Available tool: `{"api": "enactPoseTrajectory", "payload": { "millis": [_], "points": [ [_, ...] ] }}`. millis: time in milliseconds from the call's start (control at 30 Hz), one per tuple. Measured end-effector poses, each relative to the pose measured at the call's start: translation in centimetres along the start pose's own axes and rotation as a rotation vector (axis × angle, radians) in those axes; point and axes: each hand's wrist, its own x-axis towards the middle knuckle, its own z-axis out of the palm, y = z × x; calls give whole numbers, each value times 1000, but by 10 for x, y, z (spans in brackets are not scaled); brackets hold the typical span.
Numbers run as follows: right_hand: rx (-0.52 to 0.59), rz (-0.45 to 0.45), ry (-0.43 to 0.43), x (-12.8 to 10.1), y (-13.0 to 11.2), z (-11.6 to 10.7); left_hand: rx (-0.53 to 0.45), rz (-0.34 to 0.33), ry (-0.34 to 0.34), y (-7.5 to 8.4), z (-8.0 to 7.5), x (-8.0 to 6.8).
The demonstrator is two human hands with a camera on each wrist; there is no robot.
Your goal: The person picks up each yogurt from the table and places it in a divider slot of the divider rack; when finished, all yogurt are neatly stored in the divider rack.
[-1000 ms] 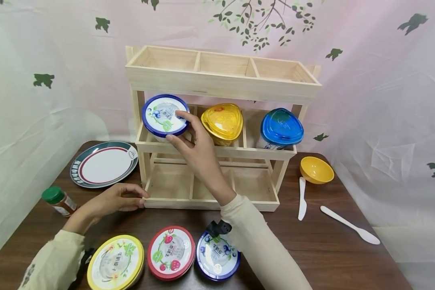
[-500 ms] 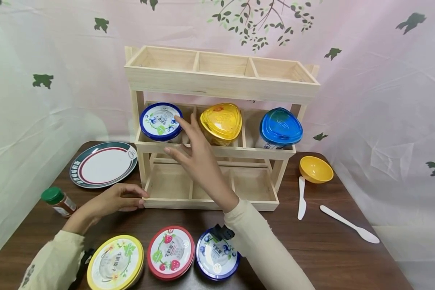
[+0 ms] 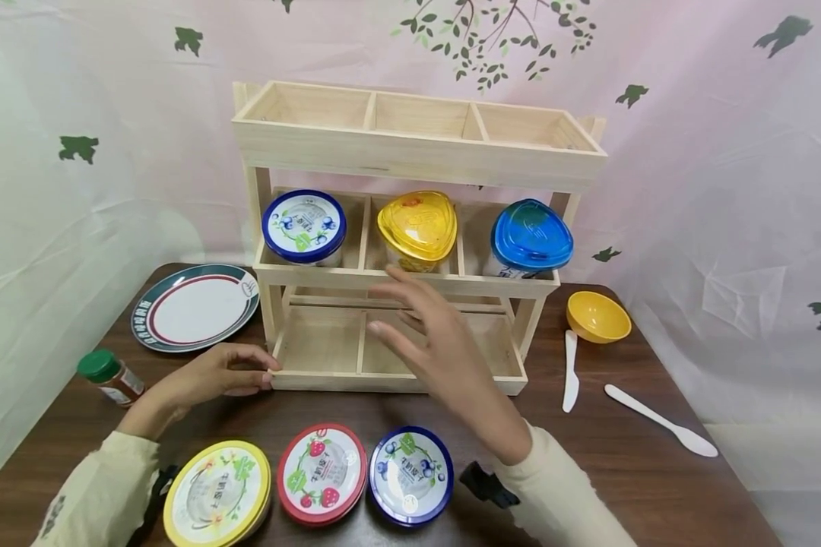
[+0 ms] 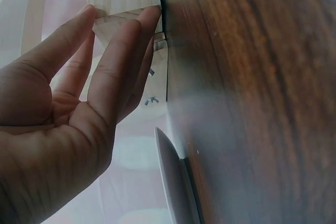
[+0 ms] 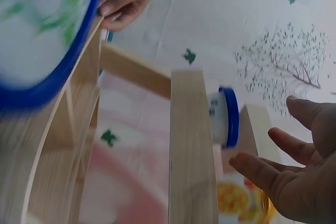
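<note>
A tub with a blue-rimmed blueberry lid (image 3: 304, 226) sits in the left compartment of the middle tier of a wooden rack (image 3: 417, 163). Beside it stand a yellow-lidded container (image 3: 419, 224) and a blue-lidded container (image 3: 532, 234), one per compartment. My right hand (image 3: 445, 349) hangs in the air in front of the rack, fingers spread and holding nothing; the right wrist view shows its loose fingers (image 5: 257, 169). My left hand (image 3: 208, 376) holds the front left corner of the bottom tier, thumb and fingertips at the board in the left wrist view.
Yellow-rimmed (image 3: 219, 492), red-rimmed (image 3: 323, 475) and blue-rimmed (image 3: 411, 475) lidded tubs line the table's front. At left are a plate (image 3: 198, 308) and a green-capped jar (image 3: 112, 377). A yellow bowl (image 3: 598, 317), white knife (image 3: 571, 376) and white spoon (image 3: 660, 420) lie right.
My right hand lowers the blueberry-lid tub into the left compartment, lets go of it, and draws back down and to the right. The left hand stays at the rack's corner.
</note>
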Motion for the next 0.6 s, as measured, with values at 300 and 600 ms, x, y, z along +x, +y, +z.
{"api": "enactPoseTrajectory", "payload": {
  "millis": [300,600],
  "points": [
    [-35,172,71,-46,38,-49,-8,5,-13,0,-2,0],
    [-27,347,67,-101,69,-86,-9,1,-26,-2,-3,1]
  ]
}}
